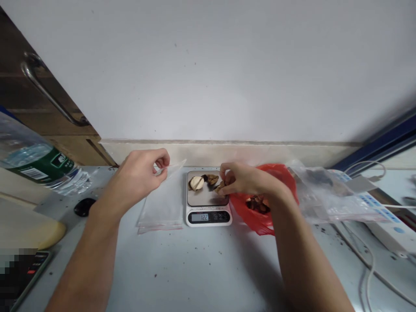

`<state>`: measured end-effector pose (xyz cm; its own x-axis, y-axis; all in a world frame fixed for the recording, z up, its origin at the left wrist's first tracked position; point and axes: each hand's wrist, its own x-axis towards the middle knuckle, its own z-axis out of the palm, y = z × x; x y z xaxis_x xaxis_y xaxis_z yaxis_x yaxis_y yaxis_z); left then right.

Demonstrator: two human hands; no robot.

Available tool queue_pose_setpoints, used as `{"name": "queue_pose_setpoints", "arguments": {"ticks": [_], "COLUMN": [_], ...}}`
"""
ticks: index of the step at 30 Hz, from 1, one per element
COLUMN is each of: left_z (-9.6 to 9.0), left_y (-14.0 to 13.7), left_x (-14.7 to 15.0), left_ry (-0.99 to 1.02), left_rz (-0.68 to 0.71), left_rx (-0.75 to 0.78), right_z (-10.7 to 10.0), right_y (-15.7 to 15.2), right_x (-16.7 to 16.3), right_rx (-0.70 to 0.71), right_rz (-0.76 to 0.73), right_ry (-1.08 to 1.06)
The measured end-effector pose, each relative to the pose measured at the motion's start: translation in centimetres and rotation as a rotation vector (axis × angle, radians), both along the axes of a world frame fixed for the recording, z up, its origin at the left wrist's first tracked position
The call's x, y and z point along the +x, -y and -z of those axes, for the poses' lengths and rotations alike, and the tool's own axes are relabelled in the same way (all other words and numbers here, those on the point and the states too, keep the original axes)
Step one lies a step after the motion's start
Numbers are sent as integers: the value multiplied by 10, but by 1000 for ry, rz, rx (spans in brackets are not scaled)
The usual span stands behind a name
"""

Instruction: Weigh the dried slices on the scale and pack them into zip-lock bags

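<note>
Ok, mid-frame: R hand [244, 178] grips brown pc [219, 188] at scale [202, 199]; L hand [141, 174], left of ctr, pinches clear bag [176, 166]. Keep both hands off scale for true rdg.

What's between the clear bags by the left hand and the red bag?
The scale, with a pale piece and brown pieces on top; the right hand is over its right edge. Head view.

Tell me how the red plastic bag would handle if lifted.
The red plastic bag would probably fold and sag, since its thin walls are crumpled. Its weight would likely settle low, as brown pieces lie inside. Tipped, it might spill, because its mouth is open.
</note>
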<state>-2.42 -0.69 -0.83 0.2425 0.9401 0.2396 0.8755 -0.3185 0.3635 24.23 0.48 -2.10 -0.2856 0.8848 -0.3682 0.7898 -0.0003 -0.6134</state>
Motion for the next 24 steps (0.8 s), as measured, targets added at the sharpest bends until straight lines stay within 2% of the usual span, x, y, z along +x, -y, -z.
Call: {"name": "queue_pose_setpoints", "arguments": {"ticks": [2, 4, 9, 13, 24], "left_z": [0, -1, 0, 2, 4], "left_y": [0, 1, 0, 0, 1], "left_x": [1, 2, 1, -1, -3], "left_ry": [-2, 2, 19, -3, -43], "left_rz": [12, 22, 32, 18, 14], "left_rx": [-14, -30, -55, -57, -52], "right_z": [-7, -13, -25, -28, -30], "right_y": [3, 6, 13, 19, 19], "right_x": [14, 29, 56, 63, 64], "right_rx": [25, 113, 336, 311, 238], "right_rz": [13, 11, -6, -23, 42], "right_ry": [-109, -172, -201, -229, -58]}}
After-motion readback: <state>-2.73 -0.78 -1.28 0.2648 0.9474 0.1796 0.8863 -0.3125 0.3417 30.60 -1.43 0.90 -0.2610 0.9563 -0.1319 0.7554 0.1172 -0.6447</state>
